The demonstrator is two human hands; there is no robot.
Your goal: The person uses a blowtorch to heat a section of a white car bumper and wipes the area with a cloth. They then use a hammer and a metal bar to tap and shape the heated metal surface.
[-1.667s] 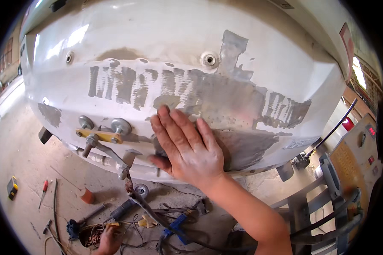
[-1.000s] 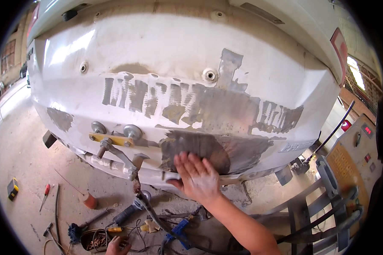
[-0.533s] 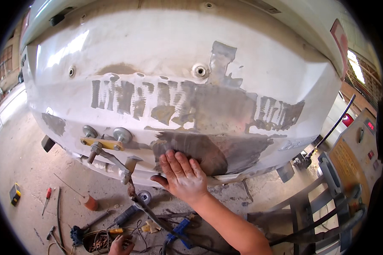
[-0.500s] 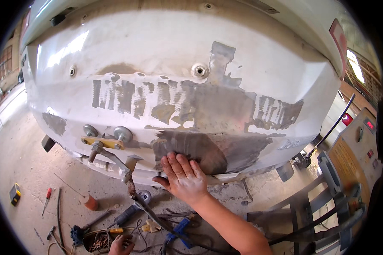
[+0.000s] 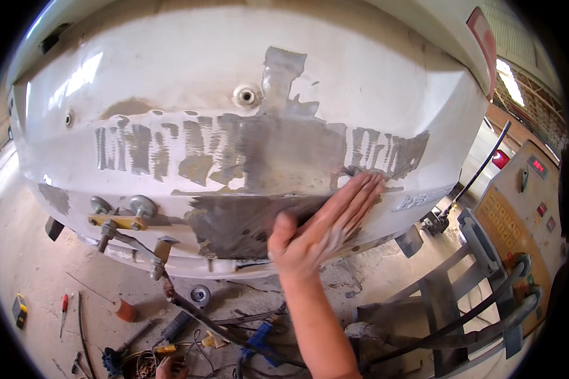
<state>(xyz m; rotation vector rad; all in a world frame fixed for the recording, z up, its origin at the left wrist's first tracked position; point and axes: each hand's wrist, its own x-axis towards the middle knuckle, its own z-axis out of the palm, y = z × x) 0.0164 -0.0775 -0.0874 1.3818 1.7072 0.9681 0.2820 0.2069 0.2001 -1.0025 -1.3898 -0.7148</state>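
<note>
The fingers of my right hand (image 5: pixel 329 224) lie stretched out and together against a white car's rear panel (image 5: pixel 392 88), with the thumb apart. Nothing shows in that hand. Under and beside it is a broad grey sanded patch (image 5: pixel 234 221), bare of paint. Streaky grey marks (image 5: pixel 142 148) run across the panel above. Left of the patch, a metal clamp (image 5: pixel 117 221) with round discs and a brass-coloured bar is against the body, a cable (image 5: pixel 189 306) hanging from it. At the lower edge my left hand (image 5: pixel 171 367) shows only in part; its fingers are too hidden to read.
On the floor lie a blue tool (image 5: pixel 261 344), an angle grinder (image 5: pixel 178 323), a red screwdriver (image 5: pixel 64 309), a tape measure (image 5: pixel 20 311) and tangled cables. At right stands a machine with a control panel (image 5: pixel 502 218) and thick hoses (image 5: pixel 468 338).
My right hand has slid right and up across the grey patch, its fingers now pointing up and right. The whole view has shifted somewhat, and my left hand has dropped closer to the lower edge.
</note>
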